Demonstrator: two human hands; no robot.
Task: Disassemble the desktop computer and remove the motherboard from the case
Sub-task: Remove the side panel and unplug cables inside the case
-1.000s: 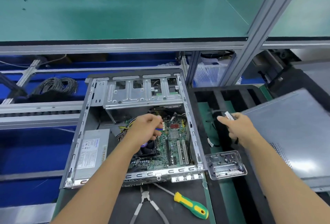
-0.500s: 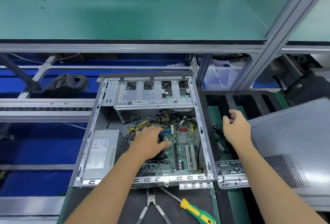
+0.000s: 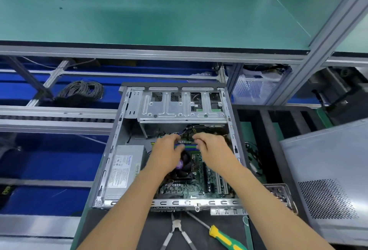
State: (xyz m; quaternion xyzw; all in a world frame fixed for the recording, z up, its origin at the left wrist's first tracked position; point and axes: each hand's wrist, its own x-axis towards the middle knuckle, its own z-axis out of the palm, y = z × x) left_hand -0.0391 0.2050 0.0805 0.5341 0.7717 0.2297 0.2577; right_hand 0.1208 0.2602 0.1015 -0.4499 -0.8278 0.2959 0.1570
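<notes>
Two hands: left hand [image 3: 167, 151], right hand [image 3: 214, 147] over one motherboard [image 3: 199, 178].

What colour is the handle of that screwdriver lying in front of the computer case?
The screwdriver has a green and yellow handle, seen in the head view, the only one here.

Computer case [image 3: 111, 162]: bare, dull-grey sheet metal. Side panel [image 3: 326, 170]: matt grey metal with a perforated patch. Screwdriver [image 3: 225, 236]: glossy green-and-yellow plastic handle, on a matt black mat [image 3: 139, 229].
</notes>
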